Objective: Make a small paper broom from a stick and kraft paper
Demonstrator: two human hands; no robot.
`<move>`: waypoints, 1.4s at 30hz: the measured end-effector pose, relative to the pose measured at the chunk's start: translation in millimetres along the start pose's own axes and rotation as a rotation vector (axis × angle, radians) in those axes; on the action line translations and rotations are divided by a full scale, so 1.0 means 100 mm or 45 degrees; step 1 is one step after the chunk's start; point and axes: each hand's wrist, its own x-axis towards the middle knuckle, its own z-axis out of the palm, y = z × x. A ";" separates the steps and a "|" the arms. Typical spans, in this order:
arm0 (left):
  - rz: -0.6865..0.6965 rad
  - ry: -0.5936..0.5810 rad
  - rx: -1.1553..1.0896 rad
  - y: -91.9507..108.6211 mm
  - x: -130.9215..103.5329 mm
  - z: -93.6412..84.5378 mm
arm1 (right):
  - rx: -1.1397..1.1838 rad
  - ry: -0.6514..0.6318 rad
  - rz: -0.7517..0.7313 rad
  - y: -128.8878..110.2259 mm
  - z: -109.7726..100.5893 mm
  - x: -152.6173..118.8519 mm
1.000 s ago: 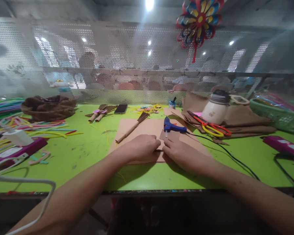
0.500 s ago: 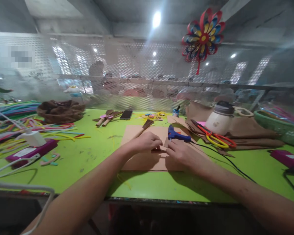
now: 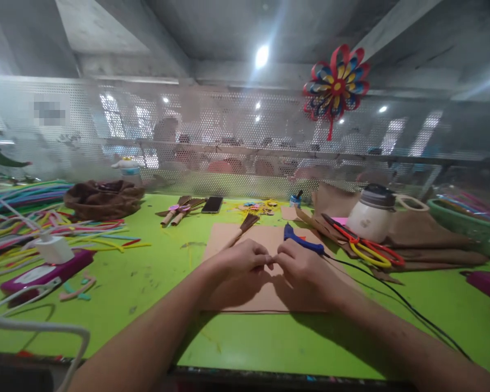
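My left hand [image 3: 247,260] and my right hand [image 3: 304,267] meet fingertip to fingertip above a tan cardboard sheet [image 3: 265,302]. Both are closed in a pinch on a small brown strip, almost wholly hidden by the fingers. Just beyond my right hand lies a blue glue gun [image 3: 304,241], its black cord trailing off to the right. A small broom-shaped piece [image 3: 240,230] with a pale rolled handle and brown bristles rests on the sheet behind my left hand.
Rolled brown pieces [image 3: 179,212] and a phone [image 3: 212,205] lie at the back. On the right stand a pale bottle [image 3: 371,213], scissors [image 3: 361,242], brown paper [image 3: 428,234] and a green basket [image 3: 465,228]. Pipe cleaners [image 3: 102,234] and a purple power strip [image 3: 44,277] lie left.
My hands have drawn together until the fingertips meet, and the brown strip that showed between them is now mostly covered. The view has tilted up slightly, so the table sits lower.
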 end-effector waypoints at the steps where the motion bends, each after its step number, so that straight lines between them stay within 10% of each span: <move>1: 0.021 0.006 0.019 0.01 0.00 0.00 | 0.165 0.055 0.087 0.03 -0.01 -0.01; 9: 0.381 0.236 0.290 0.20 -0.06 0.16 | 1.379 -0.077 0.748 0.24 -0.14 -0.06; 35: 0.382 0.320 0.558 0.23 -0.12 0.09 | 1.556 0.136 0.877 0.34 -0.13 -0.08; 42: 0.641 0.560 0.644 0.08 -0.03 0.08 | 1.512 0.244 0.648 0.38 -0.21 -0.10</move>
